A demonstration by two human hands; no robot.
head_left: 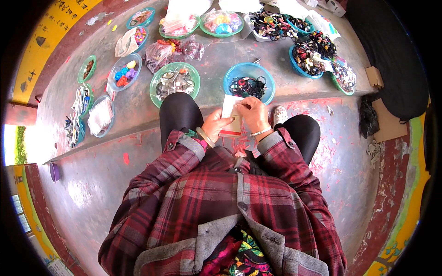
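Both forearms (168,161) angle inward between spread, bent knees (181,110). The left hand (215,126) is closed, its thumb (226,121) laid on top. Just beside it, the right hand (256,115) shows its back, fingers (245,103) curled leftward.

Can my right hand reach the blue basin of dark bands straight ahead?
Probably yes: the blue basin sits just beyond your right hand, with nothing visibly between them, though that hand is busy at the card.
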